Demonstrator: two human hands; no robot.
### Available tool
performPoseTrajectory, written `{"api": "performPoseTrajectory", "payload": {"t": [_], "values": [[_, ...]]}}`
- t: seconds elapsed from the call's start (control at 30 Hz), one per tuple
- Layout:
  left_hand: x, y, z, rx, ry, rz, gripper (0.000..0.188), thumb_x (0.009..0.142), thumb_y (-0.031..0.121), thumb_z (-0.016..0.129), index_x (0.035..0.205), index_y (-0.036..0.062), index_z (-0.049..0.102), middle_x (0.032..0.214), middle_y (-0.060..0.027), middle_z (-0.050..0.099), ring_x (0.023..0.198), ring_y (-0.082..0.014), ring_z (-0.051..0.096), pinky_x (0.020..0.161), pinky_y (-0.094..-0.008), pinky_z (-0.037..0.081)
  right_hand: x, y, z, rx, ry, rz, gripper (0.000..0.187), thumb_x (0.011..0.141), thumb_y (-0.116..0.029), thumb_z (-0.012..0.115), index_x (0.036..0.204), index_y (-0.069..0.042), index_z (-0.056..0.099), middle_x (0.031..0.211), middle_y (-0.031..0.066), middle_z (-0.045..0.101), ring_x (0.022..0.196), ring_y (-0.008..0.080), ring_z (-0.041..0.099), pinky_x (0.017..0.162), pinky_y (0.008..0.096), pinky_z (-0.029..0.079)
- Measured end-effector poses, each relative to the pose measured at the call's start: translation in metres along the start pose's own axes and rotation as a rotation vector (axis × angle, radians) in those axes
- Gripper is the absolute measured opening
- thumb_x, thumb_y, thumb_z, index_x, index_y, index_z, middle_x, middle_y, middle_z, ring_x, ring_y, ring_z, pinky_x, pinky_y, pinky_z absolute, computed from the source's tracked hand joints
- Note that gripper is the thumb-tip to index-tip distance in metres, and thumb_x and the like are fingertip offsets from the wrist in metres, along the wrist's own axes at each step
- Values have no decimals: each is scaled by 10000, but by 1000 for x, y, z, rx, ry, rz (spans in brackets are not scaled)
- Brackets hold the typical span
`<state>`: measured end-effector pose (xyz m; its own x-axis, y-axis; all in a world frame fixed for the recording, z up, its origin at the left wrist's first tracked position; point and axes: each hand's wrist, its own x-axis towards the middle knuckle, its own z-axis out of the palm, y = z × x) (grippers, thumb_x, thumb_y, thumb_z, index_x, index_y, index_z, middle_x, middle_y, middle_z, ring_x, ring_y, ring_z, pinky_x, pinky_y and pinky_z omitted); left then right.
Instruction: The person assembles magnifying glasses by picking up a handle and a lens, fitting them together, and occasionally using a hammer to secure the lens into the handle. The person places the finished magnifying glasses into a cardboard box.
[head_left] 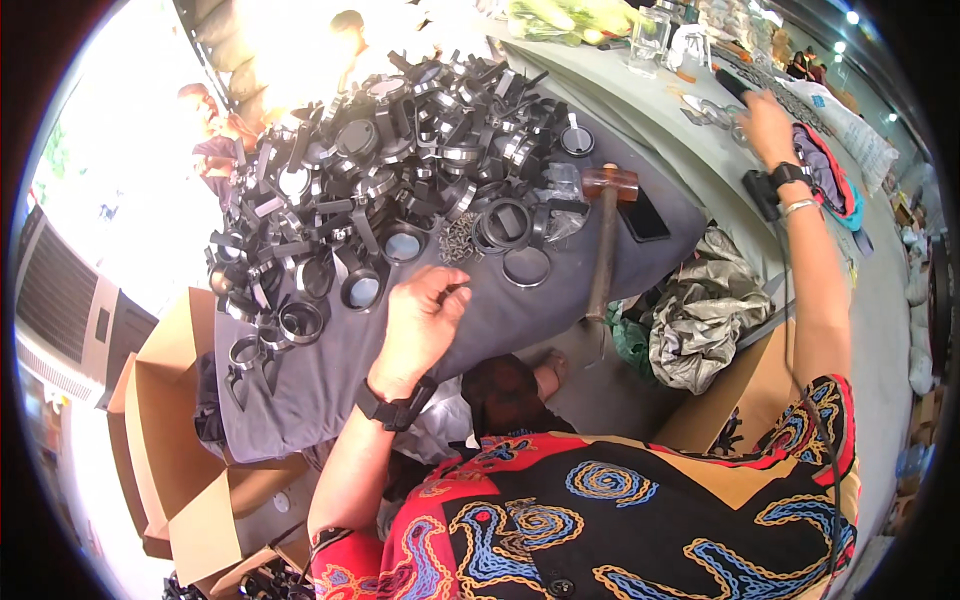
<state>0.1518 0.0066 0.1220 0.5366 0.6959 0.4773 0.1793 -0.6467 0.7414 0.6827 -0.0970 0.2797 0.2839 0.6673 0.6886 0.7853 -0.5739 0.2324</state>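
Observation:
My left hand [425, 315] hovers over the near edge of the grey cloth-covered table [400, 380]. Its fingers are curled into a pinch, and whatever they hold is hidden. Just beyond it are a heap of small screws [457, 240], a round ring [525, 266] and a black round part [503, 224]. Stretched out to the far right, my right hand [768, 130] closes on the end of a black elongated object [733, 85]. Shiny silvery pieces [708, 110] lie beside that hand. A large pile of black and silver round parts with handles [430, 140] covers the table's far left.
A wooden-handled mallet [603, 260] and a black phone [643, 218] lie at the table's right. Cardboard boxes [165, 430] stand at left; crumpled silvery sheeting [705, 320] is on the right. A glass jar [650, 42] stands far back. Another person [215, 130] is at far left.

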Motion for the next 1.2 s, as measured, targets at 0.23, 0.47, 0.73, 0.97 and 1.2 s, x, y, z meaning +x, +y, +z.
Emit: {"api": "performPoseTrajectory", "payload": {"t": [0.23, 0.47, 0.73, 0.97, 1.2], "values": [[-40, -13, -5, -8, -8, -108, 106, 818, 5, 666, 921, -19, 673, 782, -113, 656, 668, -173, 637, 626, -281, 492, -78, -228, 2, 826, -330, -546, 288, 809, -135, 671, 1063, -1, 645, 955, 158, 668, 888, 311, 641, 802, 375, 517], [-94, -35, -46, -92, 87, -352, 101, 848, 6, 639, 939, -22, 673, 726, -34, 635, 669, -70, 531, 627, -235, 445, -117, -296, 33, 1378, -658, 224, 279, 828, -137, 668, 995, 85, 640, 795, 158, 657, 638, 180, 645, 554, 315, 506], [-113, -36, -53, -205, 209, -418, 108, 870, 19, 627, 950, -39, 671, 751, -10, 622, 688, -65, 507, 645, -222, 428, -110, -268, -6, 1752, -535, 375, 243, 834, -72, 587, 1045, 23, 661, 828, 34, 661, 698, 77, 604, 566, 228, 458], [-66, 14, -32, 49, 160, 91, 400, 887, 182, 656, 1216, -32, 582, 1105, -187, 644, 1038, -318, 583, 946, -378, 441, -158, -291, -82, 2190, -1087, 66, 324, 799, -88, 577, 1079, 68, 618, 883, 52, 634, 648, 54, 544, 559, 190, 428], [-98, -2, -43, -242, -295, -183, 316, 812, 250, 766, 839, -2, 577, 753, -68, 601, 738, -223, 585, 674, -349, 441, -196, -333, -85, 2052, -1322, -75, 331, 857, -170, 655, 1121, 27, 625, 899, 61, 658, 723, 88, 601, 626, 223, 486]]}}
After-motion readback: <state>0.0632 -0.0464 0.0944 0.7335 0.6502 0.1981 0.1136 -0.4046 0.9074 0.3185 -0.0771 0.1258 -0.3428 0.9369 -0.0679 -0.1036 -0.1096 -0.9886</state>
